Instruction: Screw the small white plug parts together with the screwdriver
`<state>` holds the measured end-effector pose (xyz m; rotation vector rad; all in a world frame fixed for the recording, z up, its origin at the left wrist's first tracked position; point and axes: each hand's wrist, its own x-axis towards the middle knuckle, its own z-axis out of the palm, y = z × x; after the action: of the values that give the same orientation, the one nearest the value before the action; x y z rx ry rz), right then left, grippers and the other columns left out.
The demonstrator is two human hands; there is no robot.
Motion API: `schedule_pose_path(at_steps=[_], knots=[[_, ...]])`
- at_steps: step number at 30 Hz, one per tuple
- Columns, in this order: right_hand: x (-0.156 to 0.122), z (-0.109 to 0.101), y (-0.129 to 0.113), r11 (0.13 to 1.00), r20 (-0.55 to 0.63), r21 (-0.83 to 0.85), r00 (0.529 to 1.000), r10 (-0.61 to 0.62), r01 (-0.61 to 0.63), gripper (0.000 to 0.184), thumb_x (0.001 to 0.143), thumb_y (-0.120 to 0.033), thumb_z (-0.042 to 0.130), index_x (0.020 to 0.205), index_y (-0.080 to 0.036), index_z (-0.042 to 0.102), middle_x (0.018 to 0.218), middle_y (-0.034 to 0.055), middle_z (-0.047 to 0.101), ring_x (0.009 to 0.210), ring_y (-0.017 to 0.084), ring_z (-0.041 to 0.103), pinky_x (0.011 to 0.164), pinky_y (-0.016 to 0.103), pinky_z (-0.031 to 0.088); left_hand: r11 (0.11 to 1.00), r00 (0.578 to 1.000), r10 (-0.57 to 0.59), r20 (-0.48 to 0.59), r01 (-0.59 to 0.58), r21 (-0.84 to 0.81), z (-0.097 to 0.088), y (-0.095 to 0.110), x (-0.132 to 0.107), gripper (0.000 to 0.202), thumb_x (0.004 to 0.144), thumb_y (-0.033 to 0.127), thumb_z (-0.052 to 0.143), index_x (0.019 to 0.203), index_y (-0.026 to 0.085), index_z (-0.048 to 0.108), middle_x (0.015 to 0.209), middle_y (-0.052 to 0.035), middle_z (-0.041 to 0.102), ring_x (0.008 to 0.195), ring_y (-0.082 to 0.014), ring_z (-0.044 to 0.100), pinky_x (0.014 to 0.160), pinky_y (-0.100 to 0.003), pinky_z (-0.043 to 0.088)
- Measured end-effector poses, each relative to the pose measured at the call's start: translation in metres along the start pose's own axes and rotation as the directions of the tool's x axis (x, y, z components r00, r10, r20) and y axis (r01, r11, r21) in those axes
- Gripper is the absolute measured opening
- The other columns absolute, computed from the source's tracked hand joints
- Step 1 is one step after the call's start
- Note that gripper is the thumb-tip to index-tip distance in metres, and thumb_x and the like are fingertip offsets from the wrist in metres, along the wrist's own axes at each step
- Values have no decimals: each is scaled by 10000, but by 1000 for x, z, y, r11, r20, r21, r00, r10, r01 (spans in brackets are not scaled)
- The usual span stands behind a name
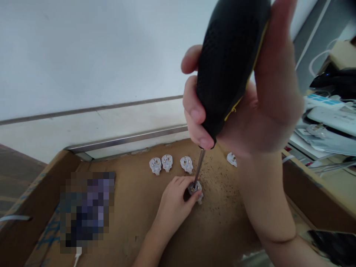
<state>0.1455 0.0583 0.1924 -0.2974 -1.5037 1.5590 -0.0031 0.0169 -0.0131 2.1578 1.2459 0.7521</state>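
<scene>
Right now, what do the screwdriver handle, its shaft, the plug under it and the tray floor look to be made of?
Screwdriver handle: black textured rubber or plastic with a yellow seam, matte.
Shaft: bare metal, thin, grey, slightly shiny.
Plug: white moulded plastic, probably; brass-coloured pins show on the spare plugs.
Tray floor: brown cardboard or fibreboard, dull, speckled with dark bits.

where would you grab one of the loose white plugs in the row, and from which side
Probably the leftmost plug: pinch its white body across the two sides, coming from above. It seems to lie flat with pins up, and its left flank is open cardboard.
</scene>
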Motion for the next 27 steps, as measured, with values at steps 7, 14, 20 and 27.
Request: schedule_pose_path(at_steps=[7, 14, 20, 27], knots=[[-4, -10, 10, 995, 325, 22, 941, -98, 96, 594, 875, -539, -122, 840, -172, 344, 529, -53, 298, 398, 24, 377, 400, 145, 301, 1000, 1000, -22, -1, 22, -6, 1, 0, -1, 277, 830, 305, 592, 1096, 227, 597, 993, -38, 669, 918, -197, 576, 812, -353, 471], [-4, -9, 14, 989, 182, 58, 973, -144, 136, 516, 933, -464, 29, 812, -129, 402, 645, -28, 468, 460, 41, 471, 404, 171, 357, 999, 999, -33, 4, 33, -12, 0, -2, 0, 283, 827, 302, 590, 1100, 226, 599, 1001, -43, 665, 928, -204, 575, 819, -356, 467], [-1, -7, 22, 952, 282, 221, 920, -271, 212, 460, 921, -401, 27, 827, -139, 394, 616, -51, 380, 396, -1, 330, 334, 110, 267, 999, 1000, -29, 0, 29, -25, 1, -2, -1, 283, 830, 287, 589, 1108, 235, 593, 1016, -33, 665, 939, -196, 568, 834, -349, 458], [-7, -6, 15, 996, 190, 79, 981, 30, -46, 743, 764, -577, -283, 706, -159, 328, 503, -52, 288, 345, -15, 285, 374, 89, 254, 996, 998, -64, -5, 63, -61, 4, -6, 0, 297, 820, 311, 600, 1110, 247, 608, 966, -42, 666, 898, -200, 582, 797, -347, 477]])
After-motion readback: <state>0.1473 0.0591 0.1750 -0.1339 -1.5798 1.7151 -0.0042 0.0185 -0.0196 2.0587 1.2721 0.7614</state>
